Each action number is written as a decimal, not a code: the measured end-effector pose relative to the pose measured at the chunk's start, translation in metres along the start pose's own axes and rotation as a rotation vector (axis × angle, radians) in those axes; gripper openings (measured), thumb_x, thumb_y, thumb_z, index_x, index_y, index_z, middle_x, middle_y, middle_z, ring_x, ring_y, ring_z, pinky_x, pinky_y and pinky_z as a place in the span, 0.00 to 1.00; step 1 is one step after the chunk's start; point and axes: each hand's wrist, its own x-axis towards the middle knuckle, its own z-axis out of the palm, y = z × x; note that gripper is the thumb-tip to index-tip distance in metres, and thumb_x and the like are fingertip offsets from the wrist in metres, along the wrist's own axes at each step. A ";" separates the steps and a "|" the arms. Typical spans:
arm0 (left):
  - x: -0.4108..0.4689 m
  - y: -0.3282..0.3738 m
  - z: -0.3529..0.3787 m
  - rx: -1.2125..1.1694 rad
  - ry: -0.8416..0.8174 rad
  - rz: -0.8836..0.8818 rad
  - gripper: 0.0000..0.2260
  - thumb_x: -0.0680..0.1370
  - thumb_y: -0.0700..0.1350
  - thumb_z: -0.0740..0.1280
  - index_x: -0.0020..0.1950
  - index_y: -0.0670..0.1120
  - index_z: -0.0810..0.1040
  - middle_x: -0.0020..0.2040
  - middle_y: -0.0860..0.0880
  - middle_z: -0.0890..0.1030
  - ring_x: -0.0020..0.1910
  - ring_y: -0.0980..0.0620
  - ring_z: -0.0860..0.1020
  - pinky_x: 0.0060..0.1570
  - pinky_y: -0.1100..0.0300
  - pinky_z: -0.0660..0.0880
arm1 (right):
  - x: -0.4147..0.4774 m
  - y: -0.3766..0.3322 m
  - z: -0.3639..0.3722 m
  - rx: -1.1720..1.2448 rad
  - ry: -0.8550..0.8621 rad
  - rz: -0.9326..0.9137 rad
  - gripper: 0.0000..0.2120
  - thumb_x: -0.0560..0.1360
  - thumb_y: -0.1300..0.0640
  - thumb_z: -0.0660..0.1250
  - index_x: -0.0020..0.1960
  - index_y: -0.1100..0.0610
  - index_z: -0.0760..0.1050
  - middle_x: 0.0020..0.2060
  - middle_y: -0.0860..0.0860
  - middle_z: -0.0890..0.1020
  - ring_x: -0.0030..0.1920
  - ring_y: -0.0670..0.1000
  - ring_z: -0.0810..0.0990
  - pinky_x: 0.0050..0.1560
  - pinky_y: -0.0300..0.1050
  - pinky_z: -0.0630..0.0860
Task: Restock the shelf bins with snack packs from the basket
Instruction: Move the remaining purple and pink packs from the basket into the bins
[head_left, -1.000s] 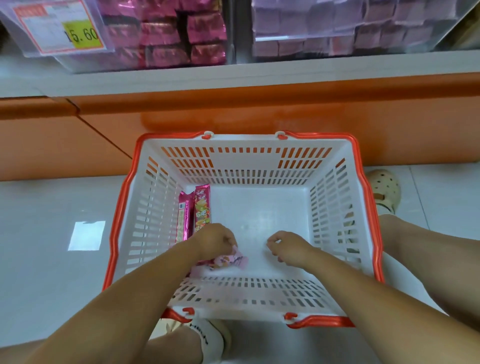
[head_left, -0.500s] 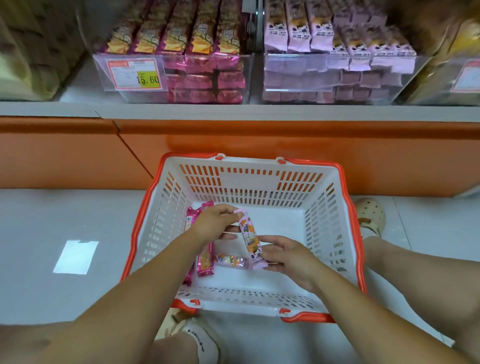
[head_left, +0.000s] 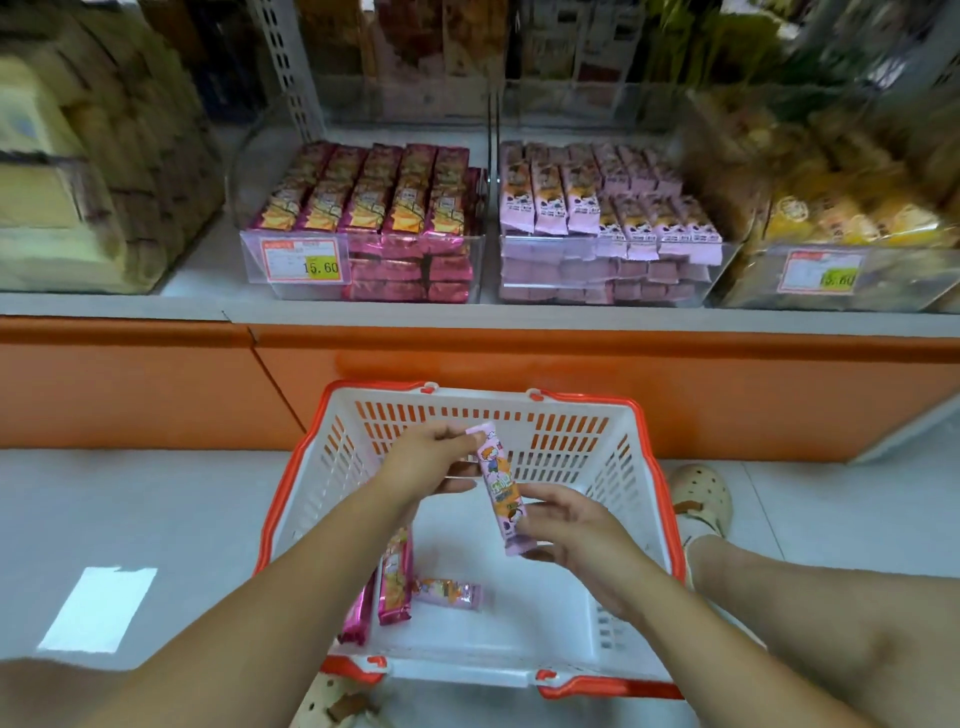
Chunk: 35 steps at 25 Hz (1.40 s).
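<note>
hands (head_left: 431, 462) on pack (head_left: 501, 488) over part-filled basket (head_left: 483, 399)

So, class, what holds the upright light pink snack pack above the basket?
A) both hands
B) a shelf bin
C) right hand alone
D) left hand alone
A: the left hand pinches the top end of the light pink snack pack and the right hand grips its bottom end, over the basket.
</note>
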 end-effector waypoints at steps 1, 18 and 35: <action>-0.004 0.017 0.002 0.000 -0.004 0.044 0.09 0.78 0.46 0.68 0.53 0.41 0.80 0.46 0.46 0.85 0.43 0.51 0.84 0.42 0.58 0.81 | -0.003 -0.017 -0.001 -0.042 0.028 -0.052 0.18 0.73 0.66 0.71 0.61 0.56 0.76 0.49 0.58 0.84 0.47 0.58 0.84 0.56 0.53 0.80; 0.019 0.173 0.009 0.728 0.368 0.722 0.24 0.82 0.48 0.59 0.77 0.50 0.57 0.74 0.53 0.65 0.73 0.54 0.61 0.71 0.57 0.58 | 0.044 -0.250 -0.062 -0.354 0.739 -0.532 0.15 0.76 0.54 0.68 0.63 0.54 0.77 0.56 0.49 0.81 0.49 0.49 0.81 0.44 0.42 0.79; 0.008 0.080 -0.043 0.717 0.565 0.782 0.19 0.78 0.38 0.62 0.67 0.51 0.72 0.60 0.56 0.74 0.61 0.57 0.71 0.61 0.60 0.69 | 0.014 -0.183 -0.043 -0.538 0.896 -0.872 0.17 0.79 0.63 0.58 0.65 0.51 0.73 0.56 0.44 0.75 0.58 0.46 0.72 0.61 0.43 0.70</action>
